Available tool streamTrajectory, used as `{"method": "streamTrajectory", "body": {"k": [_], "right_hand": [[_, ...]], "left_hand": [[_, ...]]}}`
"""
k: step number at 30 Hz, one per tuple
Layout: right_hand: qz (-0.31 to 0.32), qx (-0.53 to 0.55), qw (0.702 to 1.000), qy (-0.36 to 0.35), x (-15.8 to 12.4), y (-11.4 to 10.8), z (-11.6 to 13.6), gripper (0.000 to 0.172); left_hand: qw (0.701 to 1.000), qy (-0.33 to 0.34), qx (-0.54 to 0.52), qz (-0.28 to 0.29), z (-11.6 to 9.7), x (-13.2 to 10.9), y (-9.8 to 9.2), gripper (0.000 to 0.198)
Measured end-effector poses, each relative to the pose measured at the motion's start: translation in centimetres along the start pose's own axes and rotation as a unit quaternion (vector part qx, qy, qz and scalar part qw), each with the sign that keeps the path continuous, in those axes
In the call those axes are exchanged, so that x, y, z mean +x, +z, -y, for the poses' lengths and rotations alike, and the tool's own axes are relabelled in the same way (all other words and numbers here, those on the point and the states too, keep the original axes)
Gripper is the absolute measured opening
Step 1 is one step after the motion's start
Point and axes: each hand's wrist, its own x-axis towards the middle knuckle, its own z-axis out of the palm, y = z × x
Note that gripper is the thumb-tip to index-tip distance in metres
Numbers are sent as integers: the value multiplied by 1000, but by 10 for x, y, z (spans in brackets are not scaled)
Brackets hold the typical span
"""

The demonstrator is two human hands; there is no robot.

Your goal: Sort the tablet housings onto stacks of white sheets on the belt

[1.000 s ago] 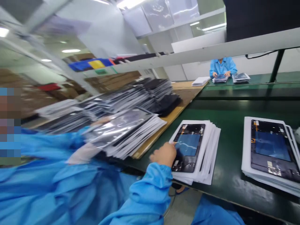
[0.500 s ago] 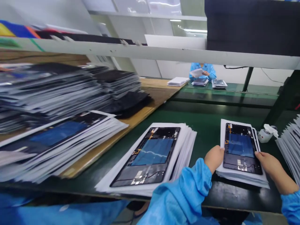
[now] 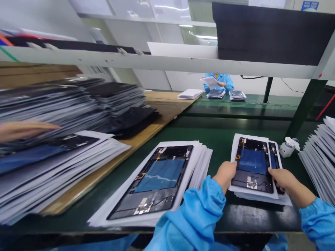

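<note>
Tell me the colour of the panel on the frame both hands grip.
Blue, on a black frame; the head view shows it.

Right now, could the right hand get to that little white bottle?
Probably yes. The right hand grips the right edge of the small stack, and the white bottle stands just beyond on the green table, with only bare surface between them.

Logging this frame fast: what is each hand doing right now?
Left hand: closed on the left edge of the top panel sheet of the small stack.
Right hand: gripping the same sheet's right edge.
</note>
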Motion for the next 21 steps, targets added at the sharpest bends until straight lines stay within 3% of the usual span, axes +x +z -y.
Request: {"method": "streamTrajectory", "body": {"k": [5,8,11,13,16,21], "right_hand": [[44,133,990,19,-18,13,5,27],[25,181,983,8,-19,12,4,22],[-5,245,969,19,-17,14,4,37],[12,294,955,32,-16,17,6,41],[87,359,929,38,-18,24,12,30],[183,466,865,-38,-39,39,27,44]], "left_hand": [[996,-62,-47,-33,13,10,-2,37],[996,-42,-42,-69,16,9,-1,32],[994,-7,-46,-103,22,9,-2,31],[992,10,-63,-108,29,9,-7,32],[989,35,-118,-83,42,8,-18,33],[950,86,-302,-4,54,-5,-31,41]]}}
